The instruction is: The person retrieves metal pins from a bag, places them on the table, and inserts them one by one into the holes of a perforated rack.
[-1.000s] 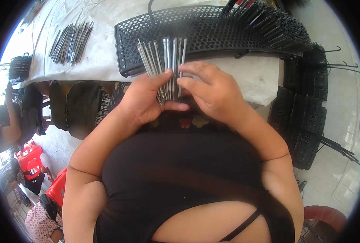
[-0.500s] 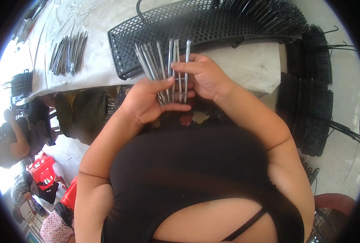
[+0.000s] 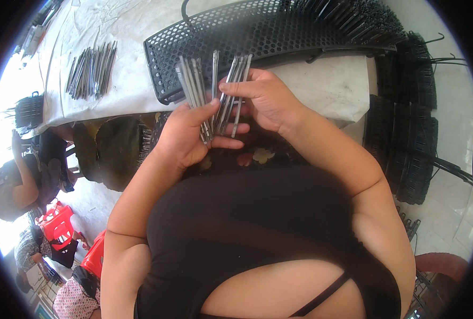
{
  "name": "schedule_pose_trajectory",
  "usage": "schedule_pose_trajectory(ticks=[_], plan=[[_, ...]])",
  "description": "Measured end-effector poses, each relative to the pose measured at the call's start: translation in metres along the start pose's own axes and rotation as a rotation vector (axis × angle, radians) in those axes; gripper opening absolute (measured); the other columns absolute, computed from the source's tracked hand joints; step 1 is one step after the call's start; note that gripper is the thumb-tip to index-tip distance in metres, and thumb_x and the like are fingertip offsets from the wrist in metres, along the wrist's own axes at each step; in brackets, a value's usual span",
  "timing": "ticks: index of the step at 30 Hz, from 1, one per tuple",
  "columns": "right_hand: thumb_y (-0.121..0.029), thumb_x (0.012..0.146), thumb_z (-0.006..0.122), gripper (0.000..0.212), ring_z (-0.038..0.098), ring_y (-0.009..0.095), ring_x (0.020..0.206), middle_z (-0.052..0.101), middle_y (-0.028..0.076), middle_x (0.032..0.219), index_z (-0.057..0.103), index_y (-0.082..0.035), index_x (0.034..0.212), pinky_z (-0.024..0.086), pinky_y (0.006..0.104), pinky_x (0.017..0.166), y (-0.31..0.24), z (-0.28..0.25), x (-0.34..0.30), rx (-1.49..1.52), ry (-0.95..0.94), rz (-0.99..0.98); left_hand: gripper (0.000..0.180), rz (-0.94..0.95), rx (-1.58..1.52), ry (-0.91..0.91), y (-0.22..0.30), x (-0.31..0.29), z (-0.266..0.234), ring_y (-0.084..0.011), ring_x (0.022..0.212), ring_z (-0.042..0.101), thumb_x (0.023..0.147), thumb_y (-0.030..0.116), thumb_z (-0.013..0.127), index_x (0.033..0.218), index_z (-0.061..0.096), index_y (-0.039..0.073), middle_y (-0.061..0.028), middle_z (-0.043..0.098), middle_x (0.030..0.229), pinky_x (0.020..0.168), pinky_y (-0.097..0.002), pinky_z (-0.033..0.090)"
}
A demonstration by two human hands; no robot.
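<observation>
Slim, shiny grey metal rods [image 3: 191,80] are fanned upright in my left hand [image 3: 186,130], pinched between its thumb and fingers. My right hand [image 3: 268,98] grips more of these rods [image 3: 237,74] under its thumb, with some fingers hidden behind them. A single rod [image 3: 215,66] stands between the two bunches, close to both thumbs. What they are for does not show. Both hands are close together in front of my chest, at the near edge of the covered table.
Beyond my hands lies a black perforated metal tray [image 3: 164,45], with many dark rods [image 3: 353,24] heaped at its right. A loose pile of rods [image 3: 91,72] rests on the white-covered table [image 3: 127,58]. Black racks [image 3: 401,149] stand at right; other people [image 3: 26,175] sit at left.
The rods in my right hand have drawn closer together and tilt to the right. My left hand with its bunch has shifted slightly left, and one rod now stands apart between the bunches.
</observation>
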State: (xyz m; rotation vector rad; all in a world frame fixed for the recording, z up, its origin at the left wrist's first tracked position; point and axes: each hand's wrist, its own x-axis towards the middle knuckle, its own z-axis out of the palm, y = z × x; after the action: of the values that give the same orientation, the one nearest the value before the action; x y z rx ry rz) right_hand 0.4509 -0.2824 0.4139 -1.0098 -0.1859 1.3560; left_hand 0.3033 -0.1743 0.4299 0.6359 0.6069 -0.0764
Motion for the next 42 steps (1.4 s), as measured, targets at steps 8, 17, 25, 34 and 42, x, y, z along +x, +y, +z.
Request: schedule_pose_trajectory(ticks=[8,17,25,34,42], plan=[[-0.006,0.088,0.066,0.014,0.065,0.017,0.074,0.066,0.009,0.09,0.062,-0.001,0.1,0.055,0.0303,0.066,0.004,-0.005,0.002,-0.069,0.007,-0.019,0.033,0.025,0.102,0.06,-0.004,0.003,0.002,-0.0353,0.1,0.066,0.1,0.014,0.043,0.129,0.047,-0.001,-0.0236,0.062,0.115,0.073,-0.0493,0.061],[-0.007,0.089,0.065,0.013,0.062,0.015,0.069,0.065,0.006,0.087,0.062,-0.002,0.101,0.052,0.0294,0.055,0.002,-0.003,0.001,-0.014,0.052,-0.043,0.033,-0.026,0.055,-0.011,-0.004,0.005,0.0,-0.0341,0.1,0.066,0.097,0.011,0.049,0.127,0.048,-0.002,-0.0218,0.063,0.11,0.077,-0.0521,0.06],[-0.005,0.087,0.065,0.015,0.063,0.015,0.068,0.065,0.008,0.086,0.062,-0.001,0.101,0.052,0.0297,0.054,0.001,-0.005,0.0,0.047,0.077,0.026,0.034,-0.09,-0.052,-0.049,-0.001,0.009,-0.004,-0.0365,0.103,0.064,0.097,0.01,0.047,0.129,0.047,-0.003,-0.0223,0.062,0.113,0.078,-0.0535,0.059],[-0.006,0.084,0.068,0.02,0.064,0.013,0.074,0.067,0.007,0.088,0.065,0.0,0.103,0.052,0.0263,0.06,-0.004,-0.002,0.0,-0.118,0.075,-0.181,0.027,0.035,0.157,0.053,-0.01,0.008,0.005,-0.0301,0.094,0.068,0.097,0.007,0.051,0.122,0.052,-0.001,-0.0198,0.064,0.107,0.072,-0.0414,0.062],[-0.003,0.091,0.06,0.027,0.064,0.01,0.081,0.067,0.004,0.092,0.061,-0.002,0.118,0.055,0.0244,0.071,-0.016,-0.014,-0.001,-0.504,0.083,-0.501,0.027,0.026,0.235,0.079,-0.011,0.01,0.011,-0.032,0.095,0.068,0.096,0.006,0.052,0.122,0.052,-0.002,-0.0208,0.065,0.106,0.074,-0.0444,0.062]])
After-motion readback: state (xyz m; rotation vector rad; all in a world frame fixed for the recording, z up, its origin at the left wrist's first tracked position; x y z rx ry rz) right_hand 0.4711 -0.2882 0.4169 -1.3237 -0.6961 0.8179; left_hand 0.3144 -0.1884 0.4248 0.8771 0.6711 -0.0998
